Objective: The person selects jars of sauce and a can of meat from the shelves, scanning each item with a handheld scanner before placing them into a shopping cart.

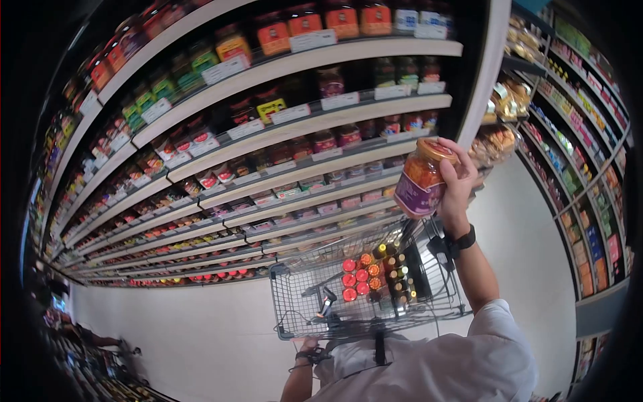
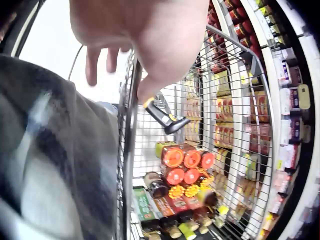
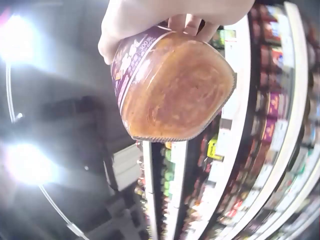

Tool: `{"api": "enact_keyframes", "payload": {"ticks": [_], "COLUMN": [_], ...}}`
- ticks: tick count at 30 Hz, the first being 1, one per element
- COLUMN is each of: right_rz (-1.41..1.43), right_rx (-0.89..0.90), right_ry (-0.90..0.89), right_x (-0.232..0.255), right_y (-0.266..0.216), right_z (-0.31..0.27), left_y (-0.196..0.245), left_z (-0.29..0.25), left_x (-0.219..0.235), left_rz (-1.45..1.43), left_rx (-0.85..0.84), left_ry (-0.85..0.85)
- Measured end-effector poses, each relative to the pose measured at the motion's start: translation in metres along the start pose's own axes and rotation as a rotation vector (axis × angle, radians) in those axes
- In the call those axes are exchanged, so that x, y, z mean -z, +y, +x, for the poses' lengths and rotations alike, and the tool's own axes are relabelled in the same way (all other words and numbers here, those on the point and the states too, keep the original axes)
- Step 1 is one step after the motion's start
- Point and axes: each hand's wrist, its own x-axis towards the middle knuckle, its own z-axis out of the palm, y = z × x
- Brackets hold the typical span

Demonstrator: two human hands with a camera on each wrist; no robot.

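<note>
My right hand [image 1: 457, 184] holds up a glass jar [image 1: 420, 181] with a gold lid and purple label, in front of the shelves. Its amber underside faces the right wrist view, where my fingers wrap the far end. Low in the head view, my left hand [image 1: 309, 345] is at the near side of a wire shopping cart [image 1: 284, 331]. In the left wrist view that hand [image 2: 145, 35] hangs over the cart's rim, fingers loosely extended outside and thumb inside. Near the thumb is a black and yellow barcode scanner [image 2: 167, 118].
Red-lidded jars [image 1: 349, 280] and several bottles [image 1: 402, 285] stand in the cart. Long shelves [image 1: 301, 114] of jars with price tags run along the far side. Another stocked shelf unit [image 1: 589, 134] stands at right, across the pale floor [image 1: 181, 321].
</note>
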Motion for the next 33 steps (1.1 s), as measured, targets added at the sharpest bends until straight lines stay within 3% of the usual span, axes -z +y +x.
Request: {"api": "enact_keyframes", "payload": {"ticks": [1, 2, 4, 6, 8, 10, 15, 19, 21, 24, 28, 33], "right_rz": [0.094, 0.190, 0.364, 0.412, 0.472, 0.465, 0.377, 0.302, 0.285, 0.307, 0.306, 0.193], "right_rx": [-0.104, -0.210, -0.388, -0.445, -0.466, -0.520, -0.530, -0.576, -0.580, -0.623, -0.678, -0.627], "right_ry": [0.060, 0.125, 0.197, 0.180, 0.261, 0.276, 0.275, 0.324, 0.338, 0.367, 0.349, 0.189], "right_x": [0.008, 0.015, 0.026, 0.035, 0.047, 0.060, 0.069, 0.077, 0.078, 0.082, 0.092, 0.104], "right_y": [-0.004, -0.010, -0.021, -0.033, -0.034, -0.041, -0.076, -0.085, -0.089, -0.091, -0.088, -0.091], "right_z": [-0.013, -0.028, -0.050, -0.066, -0.083, -0.101, -0.137, -0.163, -0.172, -0.186, -0.201, -0.201], "left_y": [-0.002, 0.035, 0.053, 0.076, 0.142, 0.187, 0.243, 0.247, 0.241, 0.232, 0.227, 0.221], "left_z": [-0.007, -0.056, -0.066, -0.074, -0.138, -0.184, -0.272, -0.314, -0.319, -0.325, -0.329, -0.332], "left_x": [-0.012, -0.051, -0.063, -0.076, -0.124, -0.175, -0.265, -0.310, -0.324, -0.339, -0.343, -0.343], "left_rz": [0.133, 0.276, 0.395, 0.126, -0.101, 0.127, 0.389, 0.398, 0.477, 0.317, 0.378, 0.321], "left_rx": [-0.012, -0.031, -0.298, -0.802, -0.852, -1.063, -1.328, -1.364, -1.366, -1.263, -1.219, -1.198], "left_ry": [0.419, 0.835, 0.927, 0.533, -0.009, -0.134, -0.300, -0.457, -0.478, -0.557, -0.534, -0.514]}}
